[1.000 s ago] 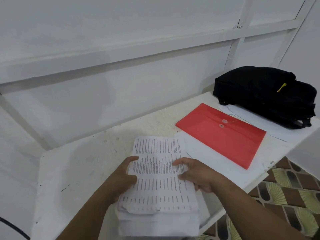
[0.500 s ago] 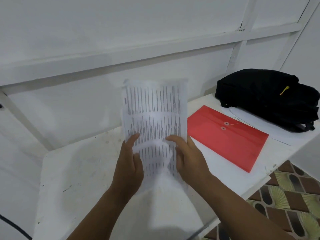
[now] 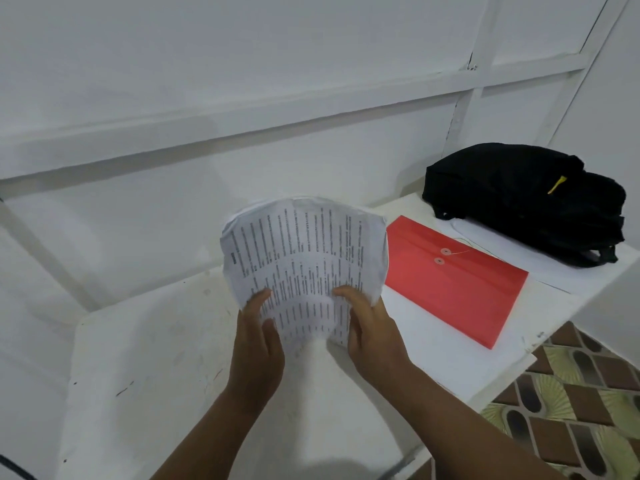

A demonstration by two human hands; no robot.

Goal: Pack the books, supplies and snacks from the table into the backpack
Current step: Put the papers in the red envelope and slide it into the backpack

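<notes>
A stack of printed white papers [image 3: 304, 251] stands lifted off the white table [image 3: 145, 358], bowed outward at the top. My left hand [image 3: 258, 344] grips its lower left edge and my right hand [image 3: 372, 327] grips its lower right edge, thumbs on the printed face. To the right a red string-tie envelope [image 3: 453, 282] lies flat on the table. Beyond it, at the far right end, a black backpack [image 3: 526, 199] with a yellow zipper pull lies on its side, apart from both hands. I cannot tell if it is unzipped.
A white sheet of paper [image 3: 519, 258] lies under the backpack's front edge. White wall panels rise right behind the table. Patterned brown and green floor tiles [image 3: 575, 403] show past the table's front right edge.
Both hands raised the paper stack from flat on the table to upright. Since half a second ago its top has fanned and bowed wider, and it sits slightly lower in view.
</notes>
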